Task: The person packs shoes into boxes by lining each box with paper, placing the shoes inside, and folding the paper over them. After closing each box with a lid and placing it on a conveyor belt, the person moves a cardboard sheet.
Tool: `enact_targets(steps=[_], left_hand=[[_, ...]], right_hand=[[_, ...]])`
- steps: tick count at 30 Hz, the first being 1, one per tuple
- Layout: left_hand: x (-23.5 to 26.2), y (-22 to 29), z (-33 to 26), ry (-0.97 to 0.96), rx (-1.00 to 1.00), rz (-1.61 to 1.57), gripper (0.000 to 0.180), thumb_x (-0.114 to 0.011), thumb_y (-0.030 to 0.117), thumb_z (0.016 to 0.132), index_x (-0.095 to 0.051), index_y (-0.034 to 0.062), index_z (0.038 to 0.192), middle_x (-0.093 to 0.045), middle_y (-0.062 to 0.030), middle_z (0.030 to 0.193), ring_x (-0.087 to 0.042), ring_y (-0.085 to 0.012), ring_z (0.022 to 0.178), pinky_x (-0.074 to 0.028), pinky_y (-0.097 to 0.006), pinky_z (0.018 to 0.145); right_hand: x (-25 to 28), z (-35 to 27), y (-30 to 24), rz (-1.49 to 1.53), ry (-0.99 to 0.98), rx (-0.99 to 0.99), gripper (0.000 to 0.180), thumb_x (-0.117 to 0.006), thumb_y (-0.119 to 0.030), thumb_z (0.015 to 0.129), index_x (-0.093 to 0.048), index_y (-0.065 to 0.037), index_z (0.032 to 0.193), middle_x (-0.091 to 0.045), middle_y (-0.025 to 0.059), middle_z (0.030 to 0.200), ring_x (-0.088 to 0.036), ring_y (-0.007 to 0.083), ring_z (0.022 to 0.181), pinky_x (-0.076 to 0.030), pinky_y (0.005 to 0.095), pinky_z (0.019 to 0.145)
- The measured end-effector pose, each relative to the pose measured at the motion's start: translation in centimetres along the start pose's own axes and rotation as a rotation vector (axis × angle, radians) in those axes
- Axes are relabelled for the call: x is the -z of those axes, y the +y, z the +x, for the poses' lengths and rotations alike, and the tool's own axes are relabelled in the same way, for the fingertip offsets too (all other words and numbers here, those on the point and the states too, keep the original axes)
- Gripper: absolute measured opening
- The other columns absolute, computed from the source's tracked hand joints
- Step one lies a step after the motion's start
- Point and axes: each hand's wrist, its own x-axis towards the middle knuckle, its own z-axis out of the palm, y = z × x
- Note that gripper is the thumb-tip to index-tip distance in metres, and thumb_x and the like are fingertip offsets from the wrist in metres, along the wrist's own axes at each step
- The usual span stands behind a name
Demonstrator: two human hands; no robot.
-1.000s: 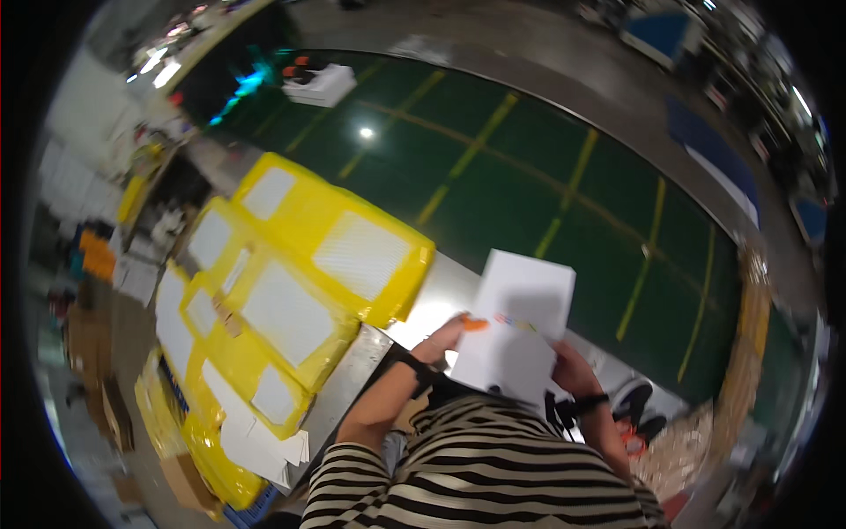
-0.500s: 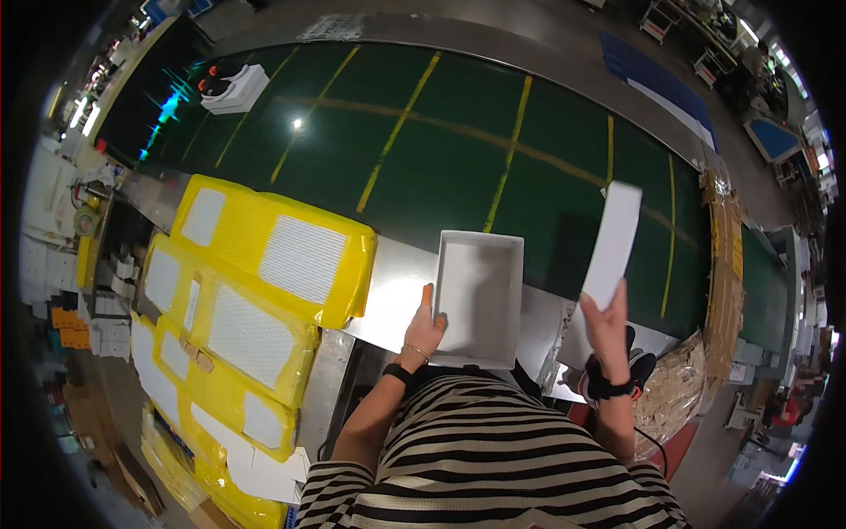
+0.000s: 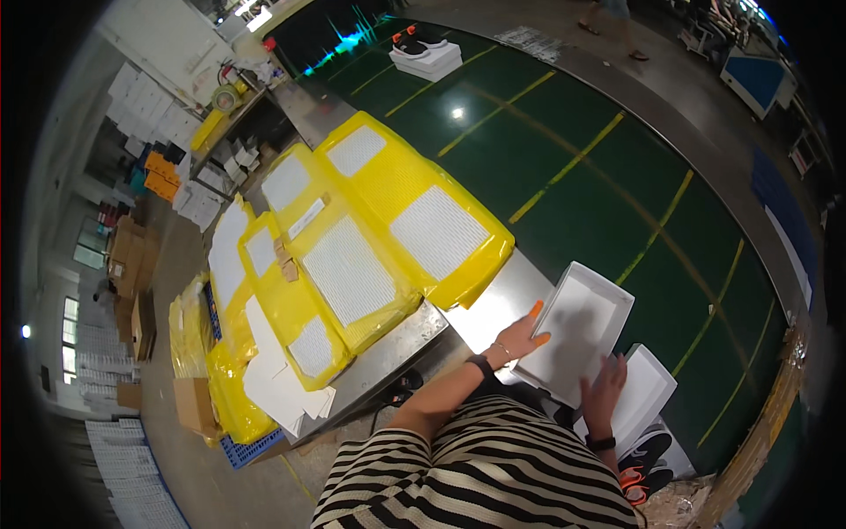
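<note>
Half a second ago the right hand point(image 3: 604, 388) held a white lid raised on edge, well apart from the white box tray point(image 3: 577, 331); now that hand lies flat, fingers spread, on the tray's near right corner, and the white lid point(image 3: 648, 392) rests just beside the tray at about 4 o'clock from it. The left hand point(image 3: 520, 335) has stayed at the tray's left edge, at 9 o'clock from its middle, with fingers stretched out and orange-capped fingertips point(image 3: 535, 309) touching the rim; it is open, not pinching. The tray lies open side up on the steel tabletop point(image 3: 489, 304), slightly tilted in the view, and its inside shows only plain white with a hand shadow. At 10 o'clock from the tray, large yellow plastic-wrapped bundles point(image 3: 379, 229) of white flat stock cover the rest of the tabletop, well apart from both hands. Below the tabletop's left end, at 8 o'clock, a blue crate point(image 3: 251, 445) sits on the floor beneath loose white sheets point(image 3: 282, 388). Far off at 12 o'clock, white boxes point(image 3: 427, 57) sit on the green floor point(image 3: 564, 132).
</note>
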Motion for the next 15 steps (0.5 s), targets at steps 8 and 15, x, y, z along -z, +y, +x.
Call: enact_targets(steps=[8,15], left_hand=[[13.8,-10.0,2.2,0.555,0.179,-0.179,0.036,-0.066,0.028,0.085,-0.064,0.0042,0.113,-0.069,-0.0193,0.093,-0.067,-0.0329,0.085,-0.053,-0.039,0.076],[16.8,-14.2,5.5,0.642,0.090,0.028,0.037,-0.074,0.030,0.078,-0.066,0.0062,0.105,-0.065,-0.0180,0.099,-0.061,-0.0356,0.096,-0.049,-0.042,0.083]], right_hand=[[-2.1,1.8,-5.8,-0.324,-0.388,0.317,0.057,-0.063,-0.063,0.076,-0.068,-0.021,0.114,-0.056,0.0107,0.132,-0.036,0.0391,0.134,0.001,0.0738,0.107],[-2.7,1.2,-6.1,-0.349,-0.427,0.288,0.046,-0.068,-0.052,0.074,-0.070,-0.020,0.107,-0.059,0.0084,0.126,-0.043,0.0368,0.129,0.001,0.0751,0.106]])
